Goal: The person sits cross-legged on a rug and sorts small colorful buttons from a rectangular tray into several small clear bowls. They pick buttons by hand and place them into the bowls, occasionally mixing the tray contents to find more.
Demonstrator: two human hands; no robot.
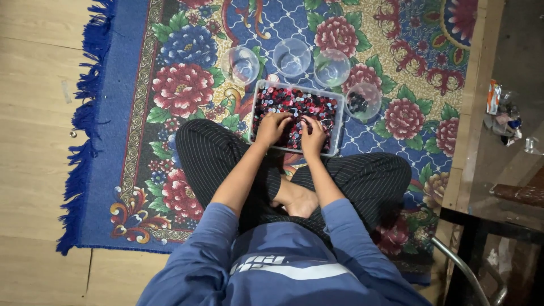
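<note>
A clear rectangular tub full of small red, dark and white buttons or beads rests on the rug in front of my crossed legs. My left hand reaches into the tub's near left part, fingers curled among the pieces. Close beside it, my right hand digs into the near middle of the pile. Whether either hand has pinched a piece is hidden by the fingers. Three clear bowls stand behind the tub, seemingly empty. A fourth bowl at the tub's right holds a few dark pieces.
I sit cross-legged on a blue floral rug with a fringed edge, laid on a wooden floor. A glass-topped table with wrappers and small items stands at the right, and a metal chair frame at the lower right.
</note>
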